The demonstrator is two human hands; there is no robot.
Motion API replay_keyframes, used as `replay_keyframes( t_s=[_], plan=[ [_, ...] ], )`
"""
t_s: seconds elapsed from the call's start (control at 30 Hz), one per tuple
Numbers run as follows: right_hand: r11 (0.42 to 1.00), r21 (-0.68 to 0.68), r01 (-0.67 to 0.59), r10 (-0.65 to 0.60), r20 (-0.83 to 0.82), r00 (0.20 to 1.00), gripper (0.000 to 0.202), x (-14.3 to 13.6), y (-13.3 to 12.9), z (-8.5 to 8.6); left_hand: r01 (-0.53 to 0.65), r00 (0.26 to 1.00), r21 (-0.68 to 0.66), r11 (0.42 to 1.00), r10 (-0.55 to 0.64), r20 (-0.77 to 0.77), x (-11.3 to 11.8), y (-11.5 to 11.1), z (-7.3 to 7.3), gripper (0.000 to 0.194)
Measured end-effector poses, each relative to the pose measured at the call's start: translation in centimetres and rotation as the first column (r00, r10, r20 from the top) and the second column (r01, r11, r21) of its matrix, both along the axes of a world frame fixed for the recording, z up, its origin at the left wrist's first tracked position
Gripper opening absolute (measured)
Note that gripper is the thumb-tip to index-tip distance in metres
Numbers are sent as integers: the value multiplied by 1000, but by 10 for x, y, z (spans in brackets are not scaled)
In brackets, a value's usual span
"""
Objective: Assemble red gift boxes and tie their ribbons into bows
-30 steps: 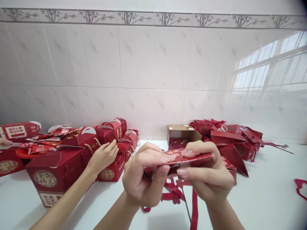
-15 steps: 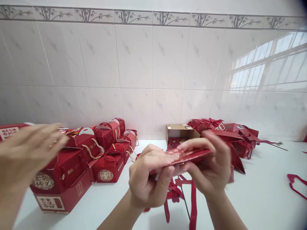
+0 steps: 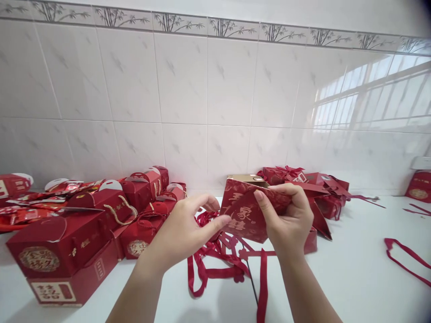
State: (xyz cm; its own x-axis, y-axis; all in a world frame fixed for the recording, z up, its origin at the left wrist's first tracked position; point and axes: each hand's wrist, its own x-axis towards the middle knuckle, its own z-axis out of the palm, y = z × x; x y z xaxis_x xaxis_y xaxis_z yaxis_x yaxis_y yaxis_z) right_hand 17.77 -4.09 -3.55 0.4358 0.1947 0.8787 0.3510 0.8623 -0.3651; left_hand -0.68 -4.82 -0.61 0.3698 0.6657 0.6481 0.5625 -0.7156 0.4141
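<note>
A dark red paper gift box (image 3: 243, 215) with gold characters hangs in front of me above the counter, its folded-looking panels tilted. My right hand (image 3: 291, 217) grips it at the right side, thumb on the front face and fingers behind the top edge. At its left edge is my left hand (image 3: 190, 229), fingers curved but apart from the thumb, whose tip reaches the box's edge; I cannot tell whether it presses there. Below and behind lie loose red ribbons (image 3: 229, 271), partly covered by the box and the left hand.
Assembled red gift boxes (image 3: 54, 244) with rope handles stand at the left, beside red packets (image 3: 25, 213). An open brown carton (image 3: 247, 178) sits by the tiled wall. More red boxes with ribbons (image 3: 326, 193) are piled right of it. A ribbon strip (image 3: 409, 255) lies far right.
The box has turned from nearly edge-on to showing its printed face. My left hand has loosened and shifted left. Another person's hand at the far left has gone from view.
</note>
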Motion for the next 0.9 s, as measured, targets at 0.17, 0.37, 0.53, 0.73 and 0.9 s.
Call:
replay_keyframes(
  t_s=[0.17, 0.37, 0.53, 0.73, 0.9],
  plan=[
    [999, -29, -16, 21, 176, 984, 18, 12, 2, 0, 5, 1000, 37, 999, -5, -6, -15, 2, 1, 12],
    [963, -153, -221, 269, 560, 784, 15, 25, -5, 4, 63, 880, 215, 975, -156, 448, -33, -10, 8, 13],
    [917, -96, -386, 353, 643, 680, 18, 11, -19, 5, 218, 653, 190, 957, -288, 701, -16, -15, 5, 17],
    [908, -38, -418, 342, 645, 684, 20, 7, -30, 6, 417, 771, -109, 902, -288, 568, -12, -18, 4, 11],
    [912, -45, -408, 338, 647, 684, 22, 10, -31, 6, 584, 756, -212, 784, -429, 495, -10, -26, 7, 22]
  ],
)
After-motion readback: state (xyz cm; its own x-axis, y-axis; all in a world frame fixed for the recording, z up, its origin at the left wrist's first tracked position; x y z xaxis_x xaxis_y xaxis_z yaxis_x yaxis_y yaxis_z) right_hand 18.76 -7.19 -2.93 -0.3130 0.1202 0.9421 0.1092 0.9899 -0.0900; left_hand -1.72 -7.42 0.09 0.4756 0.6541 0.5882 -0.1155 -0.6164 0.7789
